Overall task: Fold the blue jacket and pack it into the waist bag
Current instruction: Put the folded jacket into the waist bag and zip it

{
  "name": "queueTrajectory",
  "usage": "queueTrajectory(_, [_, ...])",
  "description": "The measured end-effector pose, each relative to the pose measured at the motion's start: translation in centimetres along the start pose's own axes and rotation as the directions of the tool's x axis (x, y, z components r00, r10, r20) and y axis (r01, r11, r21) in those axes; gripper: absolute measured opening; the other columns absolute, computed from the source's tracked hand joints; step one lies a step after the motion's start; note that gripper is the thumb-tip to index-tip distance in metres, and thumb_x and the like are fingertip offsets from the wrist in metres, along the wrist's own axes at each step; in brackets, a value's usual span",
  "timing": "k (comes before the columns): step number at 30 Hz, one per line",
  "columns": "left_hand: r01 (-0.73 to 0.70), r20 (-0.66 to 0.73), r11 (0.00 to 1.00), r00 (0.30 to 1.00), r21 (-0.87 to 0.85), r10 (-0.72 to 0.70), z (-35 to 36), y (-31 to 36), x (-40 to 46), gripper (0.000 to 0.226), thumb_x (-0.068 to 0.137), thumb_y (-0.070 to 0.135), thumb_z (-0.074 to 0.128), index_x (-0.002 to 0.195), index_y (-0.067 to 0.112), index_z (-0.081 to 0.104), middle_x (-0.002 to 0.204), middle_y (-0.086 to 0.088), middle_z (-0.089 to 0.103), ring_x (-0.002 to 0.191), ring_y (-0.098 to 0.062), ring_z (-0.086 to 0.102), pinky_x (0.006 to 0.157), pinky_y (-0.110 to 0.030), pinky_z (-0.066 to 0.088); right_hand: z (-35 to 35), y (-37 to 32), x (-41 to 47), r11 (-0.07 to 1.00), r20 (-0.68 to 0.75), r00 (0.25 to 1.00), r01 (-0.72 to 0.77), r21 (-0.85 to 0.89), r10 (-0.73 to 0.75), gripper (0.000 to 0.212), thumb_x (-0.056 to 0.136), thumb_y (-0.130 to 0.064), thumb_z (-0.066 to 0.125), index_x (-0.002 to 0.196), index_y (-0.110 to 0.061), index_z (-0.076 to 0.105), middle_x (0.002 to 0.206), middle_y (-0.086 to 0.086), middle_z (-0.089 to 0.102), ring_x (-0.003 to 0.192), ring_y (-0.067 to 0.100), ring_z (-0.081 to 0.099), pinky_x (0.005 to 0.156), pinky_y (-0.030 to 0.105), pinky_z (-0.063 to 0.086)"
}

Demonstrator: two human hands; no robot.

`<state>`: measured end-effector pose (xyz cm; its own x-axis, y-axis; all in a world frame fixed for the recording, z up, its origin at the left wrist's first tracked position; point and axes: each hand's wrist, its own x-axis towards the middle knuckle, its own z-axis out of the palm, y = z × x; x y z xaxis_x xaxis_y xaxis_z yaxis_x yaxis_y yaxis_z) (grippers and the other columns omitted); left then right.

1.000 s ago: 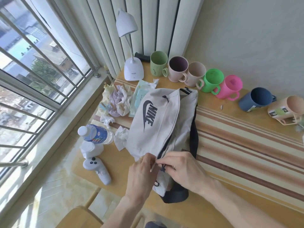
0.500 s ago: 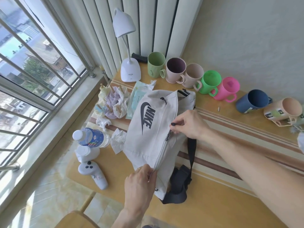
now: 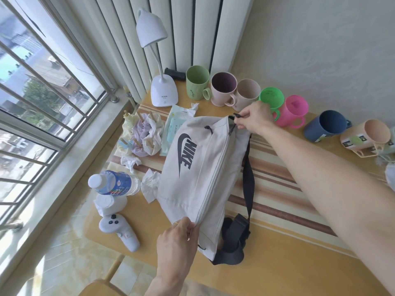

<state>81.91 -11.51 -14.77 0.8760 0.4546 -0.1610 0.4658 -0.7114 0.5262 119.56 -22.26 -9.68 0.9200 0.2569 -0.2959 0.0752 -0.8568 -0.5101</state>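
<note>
The cream waist bag [image 3: 201, 180] with a black logo lies lengthwise on the wooden table, its black strap [image 3: 248, 174] trailing along its right side to a buckle at the near end. My left hand [image 3: 178, 242] pinches the bag's near end beside the zipper. My right hand [image 3: 254, 118] holds the zipper pull at the bag's far end. The zipper line runs shut along the whole bag. No blue jacket shows anywhere.
A row of mugs [image 3: 224, 88] lines the wall behind the bag. A white lamp [image 3: 163, 90] stands at the back left. Left of the bag lie a wipes pack [image 3: 174, 129], crumpled cloths [image 3: 141, 135], tissues, a water bottle [image 3: 115, 183] and a white controller [image 3: 119, 230].
My right hand has drawn the zipper pull from the bag's near end to its far end, shutting the zipper. My left hand kept hold of the near end.
</note>
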Motion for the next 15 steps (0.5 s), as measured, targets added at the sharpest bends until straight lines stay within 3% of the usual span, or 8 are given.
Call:
queueTrajectory(1, [0.000, 0.004, 1.000, 1.000, 0.004, 0.000, 0.0, 0.0, 0.1, 0.038, 0.076, 0.025, 0.086, 0.063, 0.022, 0.050, 0.053, 0.009, 0.057, 0.043, -0.016, 0.054, 0.039, -0.033, 0.044, -0.3, 0.2, 0.3, 1.000, -0.038, 0.999, -0.020, -0.012, 0.019, 0.009, 0.085, -0.019, 0.077, 0.085, -0.011, 0.081, 0.067, 0.000, 0.076, 0.052, -0.010, 0.065, 0.061, 0.006, 0.050])
queueTrajectory(2, [-0.001, 0.012, 1.000, 1.000, 0.008, 0.001, -0.1, 0.0, 0.2, 0.039, 0.076, 0.025, 0.086, 0.064, 0.023, 0.049, 0.053, 0.009, 0.056, 0.043, -0.016, 0.053, 0.039, -0.033, 0.043, -0.2, 0.3, 0.3, 0.999, -0.086, 0.996, -0.026, -0.021, 0.024, 0.010, 0.086, -0.020, 0.075, 0.086, -0.011, 0.081, 0.074, 0.004, 0.078, 0.063, -0.001, 0.071, 0.064, 0.014, 0.054])
queueTrajectory(4, [-0.003, 0.030, 1.000, 1.000, 0.018, 0.003, -0.3, 0.6, 0.4, 0.038, 0.079, 0.030, 0.083, 0.067, 0.025, 0.047, 0.056, 0.010, 0.057, 0.046, -0.015, 0.053, 0.041, -0.032, 0.044, 0.7, 0.2, -0.9, 0.999, -0.223, 0.974, 0.053, -0.001, -0.052, 0.016, 0.087, -0.021, 0.071, 0.097, -0.011, 0.079, 0.090, 0.010, 0.079, 0.092, 0.021, 0.074, 0.082, 0.033, 0.058])
queueTrajectory(6, [-0.053, -0.005, 0.998, 0.999, 0.018, 0.053, -0.9, 1.6, 0.6, 0.034, 0.087, 0.042, 0.074, 0.074, 0.025, 0.047, 0.067, 0.012, 0.056, 0.059, -0.015, 0.053, 0.051, -0.031, 0.045, 2.7, 0.0, -3.7, 0.975, -0.309, 0.926, 0.218, -0.036, -0.218, 0.032, 0.093, -0.025, 0.061, 0.121, -0.010, 0.070, 0.116, 0.016, 0.071, 0.120, 0.033, 0.061, 0.101, 0.044, 0.050])
queueTrajectory(8, [-0.144, -0.107, 0.990, 0.984, 0.015, 0.144, -1.4, 2.6, 1.1, 0.028, 0.095, 0.044, 0.065, 0.085, 0.020, 0.054, 0.084, 0.005, 0.056, 0.075, -0.021, 0.053, 0.067, -0.033, 0.045, 5.4, 0.2, -7.6, 0.938, -0.221, 0.912, 0.324, -0.124, -0.345, 0.047, 0.101, -0.033, 0.048, 0.143, -0.013, 0.052, 0.149, 0.019, 0.049, 0.142, 0.034, 0.041, 0.119, 0.047, 0.033])
queueTrajectory(10, [-0.235, -0.145, 0.969, 0.959, 0.070, 0.243, -0.9, 3.1, 1.9, 0.022, 0.100, 0.035, 0.059, 0.110, 0.015, 0.064, 0.112, -0.004, 0.062, 0.098, -0.030, 0.059, 0.084, -0.038, 0.049, 7.7, 1.1, -11.1, 0.891, -0.084, 0.905, 0.390, -0.231, -0.418, 0.055, 0.105, -0.041, 0.039, 0.155, -0.020, 0.037, 0.167, 0.017, 0.024, 0.155, 0.034, 0.021, 0.126, 0.047, 0.019])
queueTrajectory(13, [-0.353, -0.017, 0.925, 0.933, 0.143, 0.359, 0.9, 2.1, 2.9, 0.044, 0.106, 0.031, 0.048, 0.148, 0.020, 0.052, 0.157, -0.013, 0.047, 0.144, -0.036, 0.043, 0.111, -0.046, 0.044, 10.2, 3.1, -13.8, 0.873, 0.048, 0.918, 0.390, -0.294, -0.394, 0.063, 0.105, -0.048, 0.034, 0.161, -0.025, 0.019, 0.172, 0.014, 0.005, 0.158, 0.033, 0.007, 0.126, 0.051, 0.019])
queueTrajectory(15, [-0.399, 0.079, 0.899, 0.917, 0.181, 0.391, 2.3, 0.7, 2.9, 0.050, 0.106, 0.032, 0.045, 0.156, 0.023, 0.042, 0.166, -0.014, 0.033, 0.154, -0.037, 0.029, 0.117, -0.049, 0.039, 11.1, 4.1, -14.9, 0.901, 0.138, 0.948, 0.315, -0.298, -0.286, 0.071, 0.104, -0.051, 0.034, 0.163, -0.028, 0.001, 0.172, 0.010, -0.010, 0.159, 0.032, -0.001, 0.127, 0.050, 0.014])
